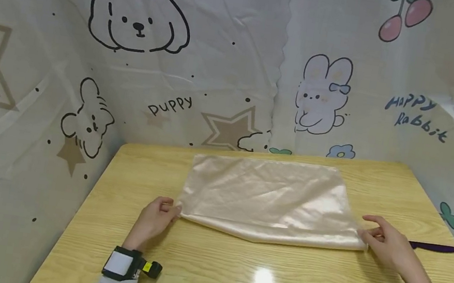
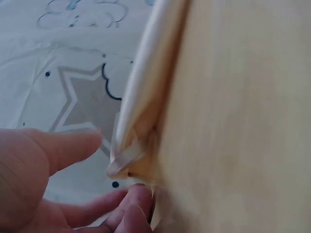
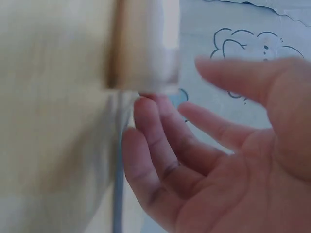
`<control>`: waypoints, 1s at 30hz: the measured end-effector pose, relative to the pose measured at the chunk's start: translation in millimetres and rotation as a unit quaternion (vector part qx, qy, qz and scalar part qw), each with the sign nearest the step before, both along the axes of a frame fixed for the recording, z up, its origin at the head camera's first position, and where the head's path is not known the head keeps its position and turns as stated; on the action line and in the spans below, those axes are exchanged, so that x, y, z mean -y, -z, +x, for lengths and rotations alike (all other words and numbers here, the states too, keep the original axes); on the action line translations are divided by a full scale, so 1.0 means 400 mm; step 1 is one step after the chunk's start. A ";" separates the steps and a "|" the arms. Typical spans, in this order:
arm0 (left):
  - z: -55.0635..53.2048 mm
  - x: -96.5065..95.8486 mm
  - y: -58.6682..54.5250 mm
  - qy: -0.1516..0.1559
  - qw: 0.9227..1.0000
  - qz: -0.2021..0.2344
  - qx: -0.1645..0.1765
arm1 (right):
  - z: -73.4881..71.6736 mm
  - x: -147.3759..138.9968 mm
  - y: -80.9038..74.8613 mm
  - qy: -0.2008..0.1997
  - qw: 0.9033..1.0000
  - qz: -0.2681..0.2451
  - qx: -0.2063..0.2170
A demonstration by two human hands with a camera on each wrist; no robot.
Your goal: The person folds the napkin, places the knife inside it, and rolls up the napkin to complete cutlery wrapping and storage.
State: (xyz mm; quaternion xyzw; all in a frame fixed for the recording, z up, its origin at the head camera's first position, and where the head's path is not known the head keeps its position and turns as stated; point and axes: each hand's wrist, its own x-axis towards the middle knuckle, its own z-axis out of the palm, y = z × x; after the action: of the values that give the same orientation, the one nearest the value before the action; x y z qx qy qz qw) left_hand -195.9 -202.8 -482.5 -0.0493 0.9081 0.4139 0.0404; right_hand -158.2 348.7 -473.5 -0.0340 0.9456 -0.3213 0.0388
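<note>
A pale champagne satin cloth (image 1: 263, 191) lies spread on the table, its near edge folded over into a narrow band. At its near left corner is my left hand (image 1: 155, 219). In the left wrist view the fingertips (image 2: 138, 199) are at the cloth's end, while the thumb stands a little apart from the folded edge (image 2: 138, 87). By the near right corner, my right hand (image 1: 389, 246) has its fingers loosely bent. The right wrist view shows the fingertips (image 3: 146, 109) just below the blurred fold (image 3: 146, 48), with the thumb apart from it.
A slim dark purple object (image 1: 435, 247), perhaps a knife, lies right of the cloth, partly behind my right hand. The wooden table (image 1: 207, 270) meets hanging printed sheets (image 1: 227, 78) at the back and sides.
</note>
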 end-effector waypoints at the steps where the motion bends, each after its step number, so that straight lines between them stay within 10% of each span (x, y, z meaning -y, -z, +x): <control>1: 0.010 -0.001 0.002 0.001 1.000 -0.009 -0.004 | 0.009 -0.006 0.007 -0.003 1.000 0.002 0.005; 10: 0.014 -0.021 0.028 -0.025 0.995 -0.039 -0.090 | 0.018 -0.002 0.041 -0.040 0.998 -0.012 -0.036; 14: 0.009 -0.024 0.033 -0.054 0.992 0.088 -0.076 | 0.010 0.002 0.046 -0.033 0.996 -0.039 -0.078; 17: -0.002 -0.025 0.019 -0.071 0.971 0.216 -0.066 | 0.006 -0.004 0.041 -0.019 0.994 -0.080 -0.070; 20: -0.014 -0.024 -0.005 -0.079 0.961 0.253 -0.078 | 0.003 -0.006 0.028 -0.003 0.993 -0.107 -0.058; 25: -0.024 -0.030 -0.033 -0.076 0.966 0.227 -0.093 | 0.004 0.005 0.007 0.019 0.991 -0.106 -0.083; 30: -0.016 -0.027 -0.033 -0.059 0.986 0.079 -0.132 | 0.006 0.011 0.009 0.042 0.992 -0.101 -0.062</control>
State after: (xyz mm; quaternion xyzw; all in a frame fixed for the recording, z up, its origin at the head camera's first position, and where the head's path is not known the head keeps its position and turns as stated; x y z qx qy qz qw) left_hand -202.4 -191.9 -469.2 -0.0446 0.8656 0.4884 -0.1004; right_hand -155.7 344.2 -477.0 -0.0182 0.9093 -0.4140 -0.0367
